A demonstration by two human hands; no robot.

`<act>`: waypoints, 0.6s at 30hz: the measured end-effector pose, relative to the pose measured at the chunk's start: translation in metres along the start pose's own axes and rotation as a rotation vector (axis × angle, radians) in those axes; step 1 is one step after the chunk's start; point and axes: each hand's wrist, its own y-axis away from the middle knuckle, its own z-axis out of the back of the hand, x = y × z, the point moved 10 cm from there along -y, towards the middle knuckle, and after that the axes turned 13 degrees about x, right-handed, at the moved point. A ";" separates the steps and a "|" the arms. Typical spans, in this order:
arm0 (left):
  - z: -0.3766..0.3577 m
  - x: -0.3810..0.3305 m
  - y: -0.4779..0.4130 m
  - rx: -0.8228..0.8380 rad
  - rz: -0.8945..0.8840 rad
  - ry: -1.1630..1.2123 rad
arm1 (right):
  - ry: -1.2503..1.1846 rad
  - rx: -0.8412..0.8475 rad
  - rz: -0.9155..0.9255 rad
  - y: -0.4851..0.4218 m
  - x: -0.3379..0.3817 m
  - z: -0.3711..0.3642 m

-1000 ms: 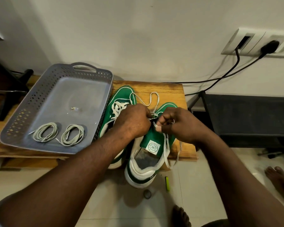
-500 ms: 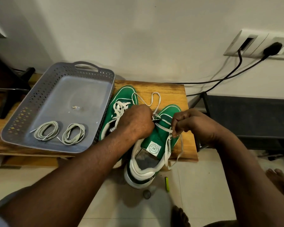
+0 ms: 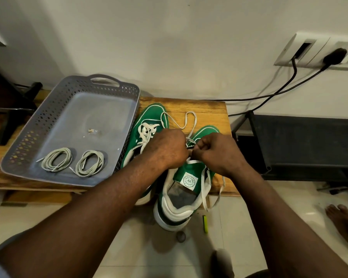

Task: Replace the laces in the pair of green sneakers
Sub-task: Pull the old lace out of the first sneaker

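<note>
— Right hand (image 3: 217, 153) doing what?
— Pinching the white lace (image 3: 206, 190) over the nearer green sneaker (image 3: 189, 173), whose heel overhangs the table (image 3: 205, 107). Beside it the left hand (image 3: 167, 149) curls, its grasp hidden.
— And the other sneaker (image 3: 149, 119)?
— Just beyond, beside the grey tray (image 3: 100, 81) holding two coiled laces (image 3: 56, 159).

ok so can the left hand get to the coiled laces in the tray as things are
Probably yes. The tray is open-topped, beside the sneakers, and nothing covers the coiled laces. But the left hand is busy at the sneakers, so it would have to leave them first.
</note>
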 end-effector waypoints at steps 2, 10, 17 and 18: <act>-0.001 -0.001 0.000 0.007 -0.003 -0.011 | 0.030 -0.003 0.015 -0.002 0.001 -0.003; -0.008 -0.007 0.001 0.000 -0.024 -0.049 | -0.025 0.078 0.034 0.004 0.009 -0.001; -0.005 -0.012 0.003 -0.004 -0.059 -0.121 | 0.100 0.025 0.072 0.000 0.013 -0.010; -0.005 -0.012 0.003 0.004 -0.061 -0.124 | 0.082 0.027 0.077 0.000 0.012 -0.009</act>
